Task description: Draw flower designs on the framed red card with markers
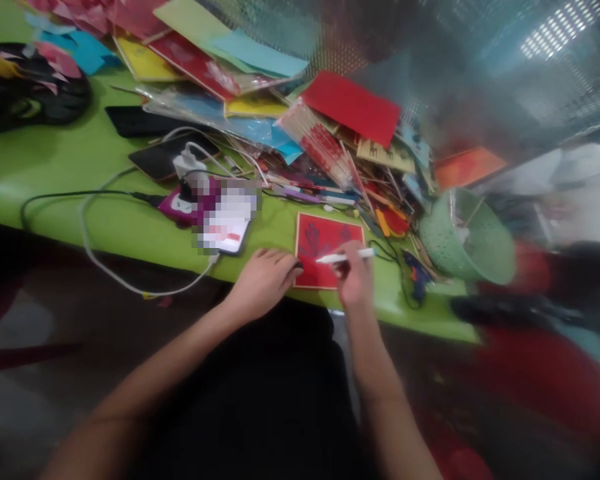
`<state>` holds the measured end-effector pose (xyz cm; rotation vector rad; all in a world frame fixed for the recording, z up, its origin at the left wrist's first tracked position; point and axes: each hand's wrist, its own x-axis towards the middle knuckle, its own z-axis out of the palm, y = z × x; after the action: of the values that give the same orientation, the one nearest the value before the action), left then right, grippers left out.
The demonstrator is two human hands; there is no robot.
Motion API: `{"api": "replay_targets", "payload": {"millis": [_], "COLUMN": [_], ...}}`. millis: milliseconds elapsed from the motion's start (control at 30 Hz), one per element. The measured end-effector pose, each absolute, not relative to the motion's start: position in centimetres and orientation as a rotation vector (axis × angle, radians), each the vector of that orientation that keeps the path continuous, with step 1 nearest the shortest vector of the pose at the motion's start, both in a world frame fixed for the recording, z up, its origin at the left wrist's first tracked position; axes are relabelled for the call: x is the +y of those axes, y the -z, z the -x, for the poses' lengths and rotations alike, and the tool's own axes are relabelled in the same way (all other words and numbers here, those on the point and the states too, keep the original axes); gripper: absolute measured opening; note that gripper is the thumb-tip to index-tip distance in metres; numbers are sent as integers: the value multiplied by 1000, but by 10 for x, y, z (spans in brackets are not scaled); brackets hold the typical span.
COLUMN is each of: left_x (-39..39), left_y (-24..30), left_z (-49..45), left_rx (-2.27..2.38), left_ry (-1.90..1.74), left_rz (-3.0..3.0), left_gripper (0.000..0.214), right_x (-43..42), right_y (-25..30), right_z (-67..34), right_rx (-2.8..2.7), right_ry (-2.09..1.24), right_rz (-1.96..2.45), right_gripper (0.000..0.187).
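My right hand (355, 277) is closed round a white marker (347, 256) with a light blue end. The marker lies nearly level over a red card (317, 273) with a pale border, which bears dark brush-like figures. My left hand (265, 280) rests on the table edge at the card's left side, fingers laid out and slightly bent. A small dark spot shows at its fingertips; I cannot make out what it is. Left of the card lies a phone (233, 223) with a lit, partly blurred screen and a cable plugged in.
A green tabletop (115, 230) carries a purple power strip (177, 208) with a white charger (187, 160). Behind lie heaped coloured papers (353, 103) and a bundle of sticks (320, 140). To the right stand a green basket (485, 233) and a blue glue gun (417, 273).
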<state>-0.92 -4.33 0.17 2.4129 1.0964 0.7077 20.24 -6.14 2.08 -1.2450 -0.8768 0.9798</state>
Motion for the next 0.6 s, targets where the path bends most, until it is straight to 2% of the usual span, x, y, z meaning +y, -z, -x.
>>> {"api": "replay_targets", "payload": {"millis": [167, 400, 600], "left_x": [-43, -54, -63], "left_y": [15, 27, 33], "left_z": [25, 26, 27], "left_rx": [1127, 880, 760], "left_ry": [-744, -760, -818], "left_rz": [-2345, -2332, -2419], "left_gripper": [35, 21, 20], "right_x": [-60, -67, -75], "right_y": [-23, -8, -8], "right_z": [-233, -244, -249], "right_rx": [-814, -737, -769], "right_ry": [-849, -926, -961], "right_rz": [1223, 1190, 1207], "right_gripper": [40, 28, 16]}}
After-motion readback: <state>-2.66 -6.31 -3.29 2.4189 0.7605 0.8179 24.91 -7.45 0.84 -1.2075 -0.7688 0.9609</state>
